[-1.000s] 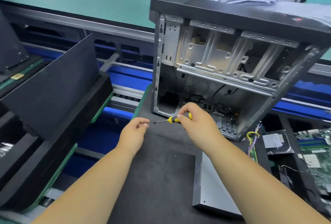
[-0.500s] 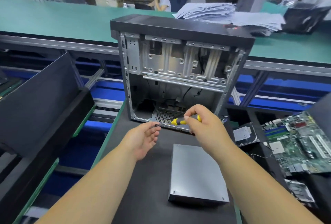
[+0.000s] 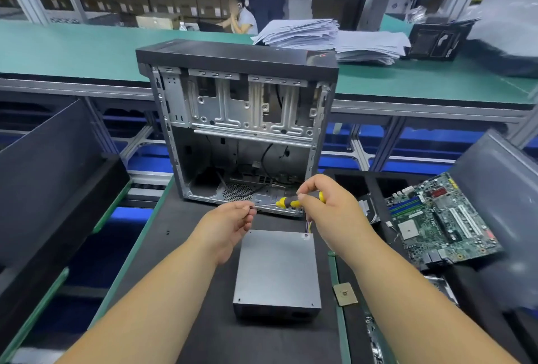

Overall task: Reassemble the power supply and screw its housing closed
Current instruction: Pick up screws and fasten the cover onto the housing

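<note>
Power supply [image 3: 278, 269] lies flat on the black tabletop [image 3: 192, 247], near centre, grey cover already on; no screw can be made out in its corner holes, though the view is soft. Its long axis runs near to far, and a wire bundle leaves its far right corner toward the open computer case [image 3: 241, 130] standing just beyond. Right hand [image 3: 329, 212] curls round the yellow-handled screwdriver [image 3: 286, 203], shaft pointing left. Left hand [image 3: 230, 225] pinches at the tip, likely seating a screw. Fastening the housing seems still ahead.
</note>
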Tool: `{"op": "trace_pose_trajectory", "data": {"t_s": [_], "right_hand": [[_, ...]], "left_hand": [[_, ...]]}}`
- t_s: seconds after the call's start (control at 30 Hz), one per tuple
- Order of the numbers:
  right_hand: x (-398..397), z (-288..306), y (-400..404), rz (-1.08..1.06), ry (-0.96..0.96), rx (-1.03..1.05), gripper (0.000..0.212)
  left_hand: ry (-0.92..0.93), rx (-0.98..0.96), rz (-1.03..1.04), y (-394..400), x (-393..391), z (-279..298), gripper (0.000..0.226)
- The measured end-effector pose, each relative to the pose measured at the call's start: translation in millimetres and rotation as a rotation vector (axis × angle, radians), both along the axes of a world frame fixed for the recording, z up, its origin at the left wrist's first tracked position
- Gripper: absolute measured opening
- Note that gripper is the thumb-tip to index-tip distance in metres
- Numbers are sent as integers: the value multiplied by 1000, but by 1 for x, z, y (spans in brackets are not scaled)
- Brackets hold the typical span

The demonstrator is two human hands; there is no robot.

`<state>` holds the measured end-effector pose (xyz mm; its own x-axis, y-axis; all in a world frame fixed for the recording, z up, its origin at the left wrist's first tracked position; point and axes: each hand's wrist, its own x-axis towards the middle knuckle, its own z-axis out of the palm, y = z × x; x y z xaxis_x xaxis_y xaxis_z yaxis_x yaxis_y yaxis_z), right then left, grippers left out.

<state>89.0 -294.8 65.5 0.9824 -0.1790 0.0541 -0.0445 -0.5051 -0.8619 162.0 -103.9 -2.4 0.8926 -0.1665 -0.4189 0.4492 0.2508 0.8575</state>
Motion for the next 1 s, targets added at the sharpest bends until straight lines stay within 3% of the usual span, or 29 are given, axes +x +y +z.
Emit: {"op": "trace_pose_trajectory", "data": {"t_s": [0.1, 0.5, 0.73, 1.0], "right_hand": [[-9, 2, -14, 2, 0, 0, 9], [-44, 15, -76, -63, 18, 30, 12], [-63, 11, -98, -14, 3, 186, 9], [-75, 12, -89, -46, -56, 317, 9]], "left_hand": [[-89, 115, -36, -12, -7, 4, 18], [-230, 264, -200, -61, -36, 18, 15], [-210, 168, -201, -65, -61, 17, 15], [-301, 190, -228, -58, -86, 25, 20]]}}
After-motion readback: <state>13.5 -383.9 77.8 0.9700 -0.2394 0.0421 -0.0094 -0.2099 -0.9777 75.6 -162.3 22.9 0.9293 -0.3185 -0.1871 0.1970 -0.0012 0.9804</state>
